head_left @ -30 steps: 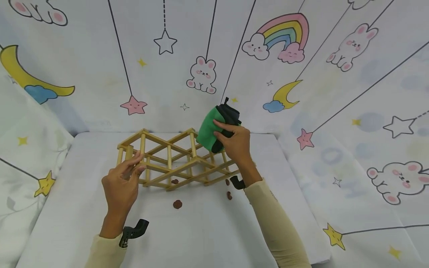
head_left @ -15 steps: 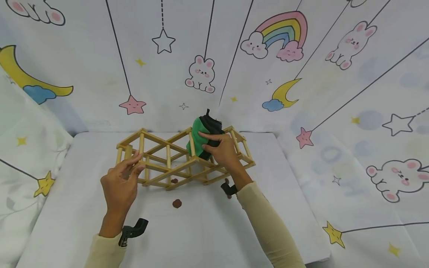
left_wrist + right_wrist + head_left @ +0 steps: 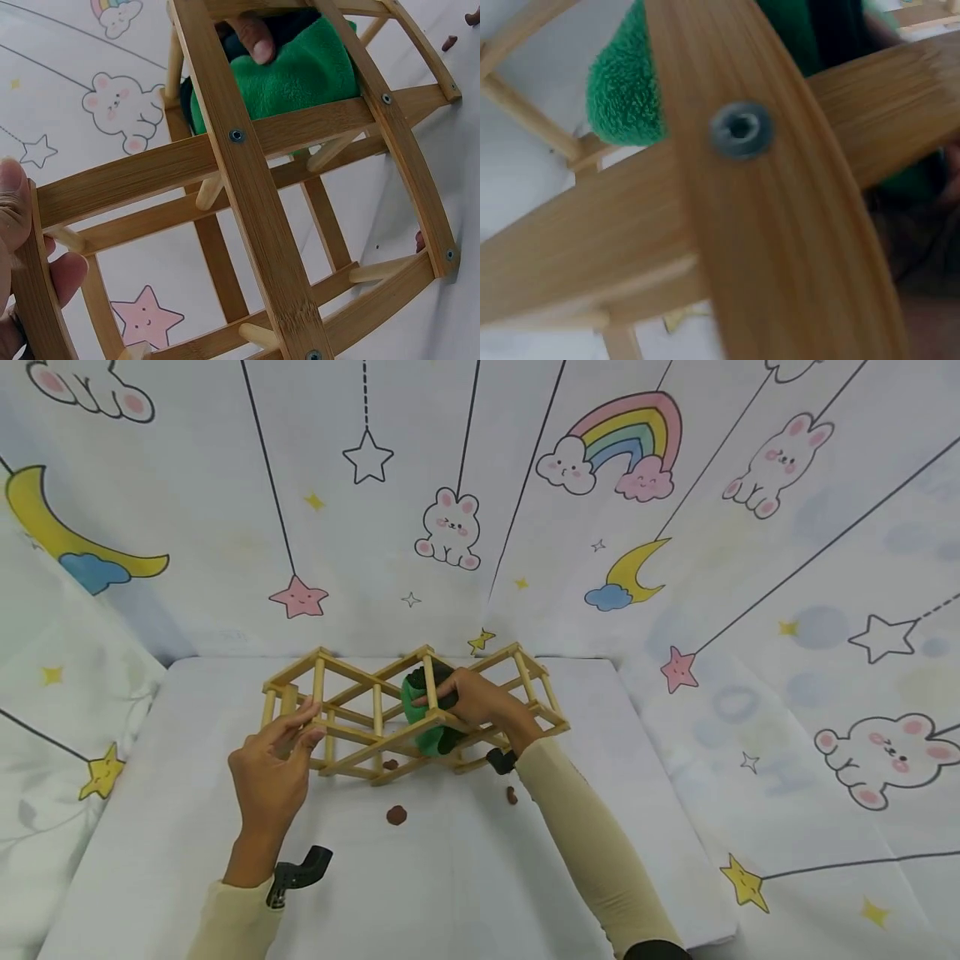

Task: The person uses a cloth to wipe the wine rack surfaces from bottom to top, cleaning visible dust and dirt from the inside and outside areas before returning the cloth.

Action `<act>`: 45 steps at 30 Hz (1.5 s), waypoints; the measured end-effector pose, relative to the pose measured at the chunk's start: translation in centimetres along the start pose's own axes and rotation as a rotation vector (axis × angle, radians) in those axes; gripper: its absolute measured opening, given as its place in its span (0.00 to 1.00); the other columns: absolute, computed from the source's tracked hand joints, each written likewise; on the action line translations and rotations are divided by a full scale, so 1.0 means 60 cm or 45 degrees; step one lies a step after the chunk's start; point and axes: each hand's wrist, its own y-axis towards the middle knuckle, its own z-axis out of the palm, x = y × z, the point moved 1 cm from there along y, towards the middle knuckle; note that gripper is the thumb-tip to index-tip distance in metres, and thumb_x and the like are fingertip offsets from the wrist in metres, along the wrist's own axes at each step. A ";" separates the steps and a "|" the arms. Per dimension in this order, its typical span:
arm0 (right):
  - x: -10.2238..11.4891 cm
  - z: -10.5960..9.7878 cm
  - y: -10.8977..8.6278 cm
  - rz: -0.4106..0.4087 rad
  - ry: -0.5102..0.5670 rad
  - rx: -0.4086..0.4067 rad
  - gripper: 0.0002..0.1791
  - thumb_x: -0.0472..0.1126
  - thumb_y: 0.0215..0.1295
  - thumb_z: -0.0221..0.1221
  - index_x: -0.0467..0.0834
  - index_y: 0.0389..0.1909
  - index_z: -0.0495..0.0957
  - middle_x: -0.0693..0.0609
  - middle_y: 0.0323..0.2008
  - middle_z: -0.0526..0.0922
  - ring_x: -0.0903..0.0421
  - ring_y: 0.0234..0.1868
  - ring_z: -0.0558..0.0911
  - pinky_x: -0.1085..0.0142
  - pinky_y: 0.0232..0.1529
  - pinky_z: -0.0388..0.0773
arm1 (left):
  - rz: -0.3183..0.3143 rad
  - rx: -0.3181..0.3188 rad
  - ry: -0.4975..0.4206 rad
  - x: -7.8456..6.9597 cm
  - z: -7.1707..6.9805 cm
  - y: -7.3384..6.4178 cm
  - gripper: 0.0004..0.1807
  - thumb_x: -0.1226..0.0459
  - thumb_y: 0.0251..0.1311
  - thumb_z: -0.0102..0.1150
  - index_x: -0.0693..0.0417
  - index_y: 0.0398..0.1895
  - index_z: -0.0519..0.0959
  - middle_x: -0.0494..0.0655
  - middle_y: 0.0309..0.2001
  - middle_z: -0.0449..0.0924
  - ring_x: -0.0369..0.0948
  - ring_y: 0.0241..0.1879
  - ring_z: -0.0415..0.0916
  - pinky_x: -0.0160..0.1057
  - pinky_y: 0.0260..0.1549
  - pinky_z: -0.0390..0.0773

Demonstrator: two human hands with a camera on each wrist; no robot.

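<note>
On the white table stands a wooden lattice rack (image 3: 378,706) of crossed slats and round pegs. Thumb and fingers of my left hand (image 3: 268,777) pinch its left end; they show at the left wrist view's edge. Inside the rack's middle cell, my right hand (image 3: 480,700) holds a folded green-and-black cloth (image 3: 414,703). One finger presses on the cloth's green face (image 3: 300,79) in the left wrist view. A fuzzy green corner (image 3: 622,97) shows behind a slat (image 3: 772,210) in the right wrist view, where most of the hand is hidden.
Small brown pieces lie about the rack: a roundish one (image 3: 397,815) in front, a bean-shaped one (image 3: 512,795) to the right, another (image 3: 390,764) under the slats. A patterned fabric backdrop (image 3: 360,543) rises behind the white table (image 3: 450,885).
My right hand has moved down and left, carrying the cloth from above the rack into its middle cell. The left hand stays at the rack's left end.
</note>
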 end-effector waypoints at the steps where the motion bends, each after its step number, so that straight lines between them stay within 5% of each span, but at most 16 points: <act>1: -0.003 0.002 0.010 -0.023 0.005 0.043 0.16 0.37 0.67 0.72 0.52 0.53 0.91 0.52 0.51 0.92 0.59 0.36 0.73 0.70 0.30 0.70 | -0.004 0.004 0.000 0.001 0.001 -0.001 0.22 0.76 0.52 0.78 0.60 0.53 0.89 0.57 0.51 0.90 0.22 0.57 0.82 0.36 0.50 0.66; 3: -0.008 0.009 0.030 -0.081 0.004 0.099 0.18 0.39 0.66 0.73 0.55 0.55 0.90 0.51 0.31 0.89 0.57 0.25 0.60 0.68 0.24 0.62 | -0.015 0.011 0.004 0.002 0.001 -0.003 0.22 0.75 0.53 0.78 0.58 0.53 0.89 0.56 0.52 0.90 0.16 0.56 0.79 0.40 0.46 0.63; 5: -0.013 0.018 0.047 -0.149 -0.016 0.095 0.20 0.39 0.67 0.72 0.55 0.59 0.88 0.53 0.20 0.72 0.58 0.24 0.58 0.69 0.25 0.60 | -0.023 0.017 0.008 0.003 0.001 -0.005 0.21 0.74 0.54 0.77 0.59 0.54 0.89 0.56 0.52 0.89 0.14 0.56 0.78 0.44 0.48 0.64; 8: -0.017 0.031 0.063 -0.176 -0.070 0.066 0.22 0.41 0.69 0.72 0.53 0.63 0.86 0.52 0.29 0.82 0.60 0.29 0.69 0.71 0.32 0.66 | -0.032 0.021 0.017 0.003 0.001 -0.006 0.22 0.74 0.54 0.78 0.59 0.53 0.89 0.57 0.52 0.89 0.12 0.55 0.77 0.48 0.47 0.64; 10: -0.013 0.035 0.067 -0.122 -0.092 0.062 0.22 0.41 0.70 0.71 0.51 0.64 0.85 0.48 0.50 0.89 0.59 0.45 0.79 0.71 0.45 0.74 | -0.035 0.026 0.015 0.002 0.001 -0.006 0.21 0.74 0.54 0.78 0.60 0.53 0.89 0.58 0.52 0.89 0.13 0.56 0.77 0.47 0.47 0.64; 12: -0.008 0.034 0.066 -0.010 -0.098 0.048 0.21 0.41 0.69 0.71 0.47 0.62 0.87 0.49 0.65 0.85 0.55 0.61 0.81 0.66 0.59 0.78 | -0.035 0.036 0.013 0.001 0.002 -0.006 0.21 0.74 0.54 0.77 0.62 0.54 0.88 0.59 0.52 0.89 0.14 0.57 0.77 0.45 0.46 0.64; 16: 0.000 0.030 0.061 0.099 -0.124 0.042 0.18 0.41 0.69 0.72 0.43 0.58 0.88 0.46 0.61 0.87 0.47 0.66 0.81 0.57 0.67 0.78 | -0.035 0.053 0.010 0.000 0.004 -0.005 0.20 0.72 0.57 0.77 0.64 0.54 0.87 0.60 0.53 0.88 0.15 0.58 0.77 0.39 0.45 0.63; 22: -0.007 0.039 0.062 -0.139 0.035 0.076 0.21 0.41 0.70 0.71 0.49 0.63 0.86 0.48 0.70 0.81 0.50 0.69 0.78 0.61 0.63 0.78 | -0.015 0.037 0.044 0.003 0.004 -0.007 0.21 0.73 0.55 0.78 0.62 0.54 0.88 0.58 0.52 0.89 0.13 0.56 0.77 0.39 0.41 0.63; 30: 0.006 0.044 0.046 0.200 0.127 -0.073 0.17 0.40 0.69 0.71 0.39 0.55 0.85 0.45 0.57 0.84 0.45 0.59 0.82 0.54 0.63 0.80 | -0.032 0.028 0.016 0.001 0.001 -0.006 0.21 0.72 0.55 0.77 0.62 0.55 0.88 0.57 0.53 0.88 0.15 0.57 0.78 0.39 0.47 0.64; 34: 0.001 0.042 0.046 0.132 0.081 -0.064 0.16 0.41 0.70 0.70 0.41 0.55 0.88 0.47 0.58 0.87 0.48 0.60 0.83 0.58 0.60 0.81 | -0.022 0.001 -0.018 0.001 0.009 -0.005 0.22 0.73 0.54 0.78 0.59 0.55 0.89 0.56 0.52 0.89 0.16 0.56 0.79 0.44 0.47 0.62; 39: -0.010 0.043 0.053 -0.053 0.255 0.048 0.18 0.40 0.72 0.69 0.47 0.61 0.87 0.49 0.67 0.84 0.48 0.63 0.82 0.62 0.56 0.82 | -0.020 0.004 0.007 0.001 0.012 -0.005 0.22 0.72 0.53 0.78 0.58 0.54 0.89 0.55 0.52 0.89 0.15 0.56 0.79 0.42 0.43 0.62; 45: 0.000 0.040 0.050 0.132 0.101 -0.056 0.14 0.40 0.73 0.67 0.39 0.55 0.87 0.46 0.57 0.88 0.48 0.57 0.85 0.62 0.56 0.83 | -0.018 -0.008 0.042 0.000 0.008 -0.003 0.22 0.72 0.53 0.78 0.60 0.54 0.89 0.55 0.52 0.89 0.14 0.55 0.78 0.40 0.42 0.62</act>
